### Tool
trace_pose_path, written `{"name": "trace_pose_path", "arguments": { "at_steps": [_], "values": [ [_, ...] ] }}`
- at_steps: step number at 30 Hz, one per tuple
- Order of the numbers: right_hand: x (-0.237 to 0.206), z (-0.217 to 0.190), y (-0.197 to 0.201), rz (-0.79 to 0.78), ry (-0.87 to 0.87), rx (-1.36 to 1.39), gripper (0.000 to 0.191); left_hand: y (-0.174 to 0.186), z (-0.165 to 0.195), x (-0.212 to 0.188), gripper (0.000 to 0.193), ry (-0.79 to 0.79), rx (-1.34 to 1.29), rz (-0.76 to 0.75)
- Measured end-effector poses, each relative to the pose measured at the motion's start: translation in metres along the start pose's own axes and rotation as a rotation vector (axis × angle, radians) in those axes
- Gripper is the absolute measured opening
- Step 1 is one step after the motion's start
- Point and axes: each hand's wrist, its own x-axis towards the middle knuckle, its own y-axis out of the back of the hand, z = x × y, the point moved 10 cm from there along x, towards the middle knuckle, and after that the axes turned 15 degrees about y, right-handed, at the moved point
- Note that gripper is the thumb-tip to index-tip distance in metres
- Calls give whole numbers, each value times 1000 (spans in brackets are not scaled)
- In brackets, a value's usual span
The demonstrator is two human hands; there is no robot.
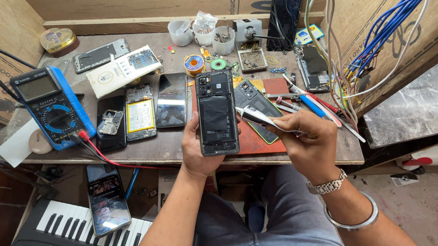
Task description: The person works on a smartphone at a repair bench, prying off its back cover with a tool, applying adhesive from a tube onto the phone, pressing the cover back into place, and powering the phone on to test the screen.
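We hold the opened smartphone (216,112) upright above the red mat (258,140) in our closed left hand (197,147) while our right hand (311,144) pinches tweezers (265,119) at its edge, so probing inside likely calls for a steady tip.

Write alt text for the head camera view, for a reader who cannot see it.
A person's left hand holds an opened phone with its back cover off, while the right hand points tweezers at it. Below is a cluttered wooden workbench with more dismantled phones, a blue multimeter and solder wire.
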Motion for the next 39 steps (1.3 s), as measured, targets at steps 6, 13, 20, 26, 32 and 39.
{"name": "trace_pose_path", "arguments": {
  "at_steps": [6,13,20,26,32,39],
  "values": [
    [-4,-1,0,-10,-4,-6,14,2,1,1,58,-8,5,21],
    [-8,-1,0,-23,-20,3,13,4,1,1,58,-12,-4,16],
    [-11,-5,2,-33,-7,-24,14,5,-1,1,59,-10,-49,14],
    [-13,-10,2,-50,7,-57,16,1,-1,0,59,-6,-17,-3],
    [-17,-12,0,-76,-13,-46,18,3,0,1,58,-11,-39,14],
    [-24,-12,1,-29,-16,29,16,3,-2,1,59,6,-54,-7]
  ]
}}
